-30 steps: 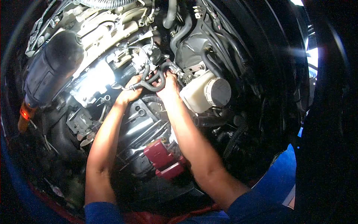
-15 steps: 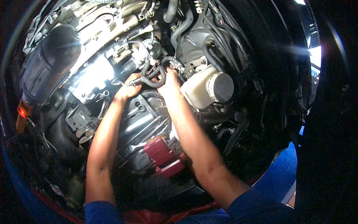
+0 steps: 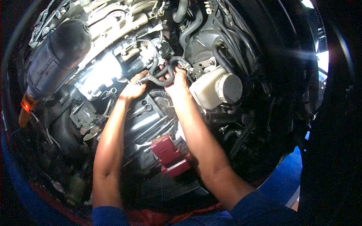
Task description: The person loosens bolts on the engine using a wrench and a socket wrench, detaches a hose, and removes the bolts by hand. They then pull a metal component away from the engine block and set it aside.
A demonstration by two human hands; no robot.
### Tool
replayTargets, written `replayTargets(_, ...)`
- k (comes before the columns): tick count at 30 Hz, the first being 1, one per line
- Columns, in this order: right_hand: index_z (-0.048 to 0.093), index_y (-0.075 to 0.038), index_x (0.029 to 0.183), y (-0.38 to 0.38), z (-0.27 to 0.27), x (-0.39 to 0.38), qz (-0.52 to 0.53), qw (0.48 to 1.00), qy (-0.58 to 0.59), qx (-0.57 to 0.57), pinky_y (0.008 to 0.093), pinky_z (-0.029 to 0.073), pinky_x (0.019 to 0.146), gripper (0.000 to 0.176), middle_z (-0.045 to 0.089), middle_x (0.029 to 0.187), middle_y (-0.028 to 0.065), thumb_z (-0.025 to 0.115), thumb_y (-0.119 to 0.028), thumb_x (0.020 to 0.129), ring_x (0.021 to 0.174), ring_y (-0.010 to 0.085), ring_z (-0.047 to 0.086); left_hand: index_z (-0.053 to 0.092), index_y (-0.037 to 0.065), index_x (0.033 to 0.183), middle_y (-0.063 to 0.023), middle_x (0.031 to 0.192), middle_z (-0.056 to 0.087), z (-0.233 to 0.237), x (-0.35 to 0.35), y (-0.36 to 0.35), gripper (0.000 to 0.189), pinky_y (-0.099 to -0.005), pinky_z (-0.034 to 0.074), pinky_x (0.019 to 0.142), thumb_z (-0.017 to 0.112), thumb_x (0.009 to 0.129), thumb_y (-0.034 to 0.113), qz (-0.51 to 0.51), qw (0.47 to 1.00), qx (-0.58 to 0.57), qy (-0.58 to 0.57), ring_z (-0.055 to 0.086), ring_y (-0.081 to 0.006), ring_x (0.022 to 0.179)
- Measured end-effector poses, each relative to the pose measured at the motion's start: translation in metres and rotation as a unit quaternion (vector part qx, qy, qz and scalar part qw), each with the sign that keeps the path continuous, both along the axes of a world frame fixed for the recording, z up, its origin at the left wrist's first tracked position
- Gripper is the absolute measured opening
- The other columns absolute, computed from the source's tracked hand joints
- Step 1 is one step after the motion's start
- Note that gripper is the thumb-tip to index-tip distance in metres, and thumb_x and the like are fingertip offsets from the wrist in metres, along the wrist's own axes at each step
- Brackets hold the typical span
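Note:
A black braided hose (image 3: 171,77) loops in an S through the middle of the engine bay, with a metal clamp near its left end. My left hand (image 3: 135,89) is at that left end, its fingers curled in behind the hose; a small shiny metal piece (image 3: 123,80) sticks out beside it. Under the hose's right bend, my right hand (image 3: 178,83) reaches in with bent fingers, partly covered by the hose. What the fingertips of either hand grip is hidden. Below the hands, a ring-ended spanner (image 3: 146,108) lies on the dark battery top (image 3: 151,120).
A white fluid reservoir (image 3: 207,92) with a grey cap (image 3: 230,88) stands right of my right hand. Between my forearms sits a red terminal cover (image 3: 164,147), beside an open-ended spanner (image 3: 141,145). A dark work lamp (image 3: 60,56) hangs at the left. Thick hoses (image 3: 190,28) run behind.
The whole view has shifted, so the engine parts and arms appear slightly farther right. Both hands stay at the braided hose, with little visible change in their grip.

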State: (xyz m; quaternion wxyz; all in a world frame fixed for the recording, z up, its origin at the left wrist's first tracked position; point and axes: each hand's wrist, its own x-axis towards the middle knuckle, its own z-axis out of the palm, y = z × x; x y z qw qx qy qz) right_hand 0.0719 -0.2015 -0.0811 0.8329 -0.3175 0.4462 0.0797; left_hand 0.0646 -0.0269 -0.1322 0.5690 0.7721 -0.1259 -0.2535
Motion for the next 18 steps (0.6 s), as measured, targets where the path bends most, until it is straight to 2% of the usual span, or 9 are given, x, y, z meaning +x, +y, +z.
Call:
replayTargets(1, 0.057, -0.018, 0.104, 0.001, 0.002, 0.000, -0.002, 1.000, 0.005, -0.001, 0.0343, 0.046, 0.060, 0.029, 0.064, 0.098, -0.0014, 0.035, -0.037, 0.098, 0.088, 0.0159, 0.061, 0.055, 0.001, 0.119, -0.0217, 0.125, 0.054, -0.008, -0.003, 0.000, 0.037, -0.0364, 0.038, 0.101, 0.040, 0.087, 0.012, 0.025, 0.999, 0.028, -0.024, 0.049, -0.0310, 0.121)
replayTargets(5, 0.057, -0.014, 0.102, -0.004, -0.018, 0.001, -0.004, 1.000, 0.009, -0.015, 0.0344, 0.049, 0.057, 0.032, 0.065, 0.090, 0.0022, 0.036, -0.038, 0.097, 0.085, 0.0180, 0.062, 0.038, 0.003, 0.136, -0.0240, 0.130, 0.050, 0.060, 0.009, -0.009, 0.055, -0.0417, 0.035, 0.106, 0.039, 0.095, 0.040, -0.202, 0.947, 0.233, 0.089, 0.045, -0.0352, 0.124)
replayTargets(8, 0.056, -0.016, 0.104, -0.007, -0.022, 0.001, -0.002, 1.000, 0.020, 0.005, 0.0371, 0.049, 0.060, 0.028, 0.063, 0.097, 0.0016, 0.035, -0.034, 0.097, 0.087, 0.0187, 0.061, 0.034, -0.003, 0.135, -0.0327, 0.120, 0.052, 0.059, 0.002, -0.020, 0.062, -0.0444, 0.040, 0.100, 0.040, 0.095, 0.044, -0.149, 0.938, 0.298, 0.098, 0.052, -0.0399, 0.115)
replayTargets(11, 0.055, -0.022, 0.108, -0.004, -0.012, 0.000, 0.026, 0.999, -0.003, -0.027, 0.0453, 0.045, 0.072, 0.024, 0.061, 0.105, -0.0017, 0.037, -0.034, 0.096, 0.092, 0.0198, 0.060, 0.036, -0.003, 0.134, -0.0301, 0.115, 0.057, 0.060, 0.000, -0.023, 0.063, -0.0444, 0.044, 0.095, 0.041, 0.094, 0.045, -0.127, 0.941, 0.304, 0.072, 0.056, -0.0411, 0.109)
replayTargets(13, 0.054, -0.020, 0.113, -0.006, -0.012, 0.001, 0.036, 0.999, -0.023, 0.003, 0.0467, 0.048, 0.075, 0.026, 0.061, 0.110, 0.0018, 0.037, -0.033, 0.097, 0.099, 0.0219, 0.060, 0.049, -0.002, 0.118, -0.0285, 0.099, 0.062, 0.039, -0.007, -0.020, 0.051, -0.0445, 0.051, 0.079, 0.041, 0.094, 0.042, -0.122, 0.947, 0.294, -0.034, 0.064, -0.0400, 0.088)
replayTargets(14, 0.056, -0.018, 0.110, -0.002, -0.006, 0.000, 0.020, 1.000, -0.013, -0.008, 0.0408, 0.050, 0.068, 0.030, 0.062, 0.105, 0.0023, 0.037, -0.036, 0.096, 0.093, 0.0202, 0.060, 0.054, -0.003, 0.108, -0.0272, 0.091, 0.063, 0.039, -0.009, -0.018, 0.052, -0.0441, 0.051, 0.075, 0.043, 0.093, 0.045, -0.123, 0.948, 0.283, -0.080, 0.064, -0.0393, 0.083)
replayTargets(16, 0.058, -0.015, 0.108, -0.001, -0.007, 0.002, 0.020, 1.000, -0.011, -0.011, 0.0368, 0.053, 0.063, 0.034, 0.063, 0.100, 0.0036, 0.036, -0.037, 0.096, 0.086, 0.0196, 0.060, 0.057, -0.003, 0.094, -0.0229, 0.073, 0.062, 0.002, -0.008, -0.015, 0.049, -0.0438, 0.050, 0.060, 0.047, 0.092, 0.045, -0.225, 0.896, 0.302, -0.235, 0.063, -0.0360, 0.066)
replayTargets(17, 0.058, -0.014, 0.107, 0.001, -0.004, 0.004, 0.000, 1.000, 0.014, -0.010, 0.0381, 0.053, 0.064, 0.034, 0.062, 0.099, 0.0043, 0.035, -0.036, 0.096, 0.085, 0.0196, 0.060, 0.056, -0.001, 0.091, -0.0222, 0.069, 0.060, 0.011, -0.012, -0.015, 0.044, -0.0445, 0.047, 0.053, 0.047, 0.092, 0.042, -0.116, 0.951, 0.234, -0.165, 0.060, -0.0338, 0.059)
replayTargets(18, 0.058, -0.014, 0.107, 0.002, -0.002, 0.003, 0.005, 1.000, 0.010, -0.014, 0.0387, 0.053, 0.063, 0.034, 0.062, 0.098, 0.0043, 0.035, -0.036, 0.096, 0.084, 0.0196, 0.060, 0.056, -0.001, 0.090, -0.0219, 0.068, 0.059, -0.001, -0.014, -0.014, 0.044, -0.0443, 0.047, 0.052, 0.047, 0.092, 0.042, -0.114, 0.935, 0.241, -0.232, 0.059, -0.0334, 0.057)
